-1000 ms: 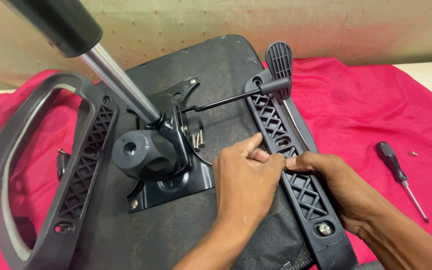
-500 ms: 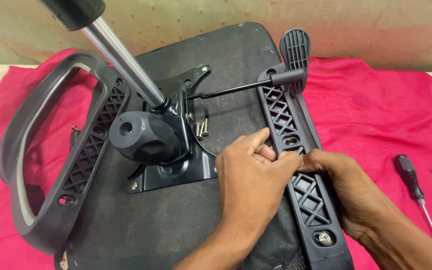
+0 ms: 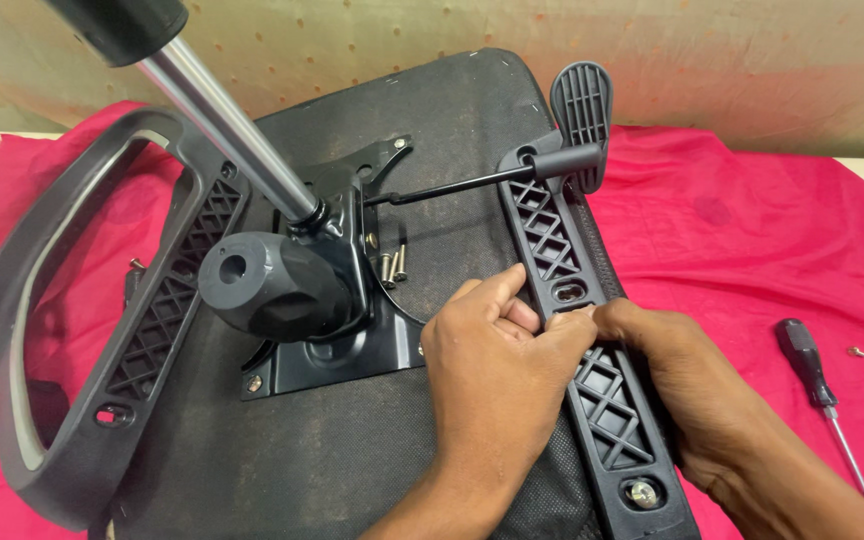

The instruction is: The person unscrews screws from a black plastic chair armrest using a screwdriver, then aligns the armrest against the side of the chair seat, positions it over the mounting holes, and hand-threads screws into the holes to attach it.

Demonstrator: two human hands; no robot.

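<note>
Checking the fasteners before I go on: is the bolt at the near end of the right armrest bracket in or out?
In. A bolt head sits in the near hole of the right armrest bracket; whether it is tight cannot be told.

Red cloth (image 3: 772,230) carries upturned chair seat (image 3: 352,470), screwdriver (image 3: 817,385)

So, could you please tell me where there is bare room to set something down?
The red cloth lies bare between the right armrest bracket and the screwdriver. The seat underside is bare below the mounting plate. It is crowded around both hands and the loose screws.
</note>
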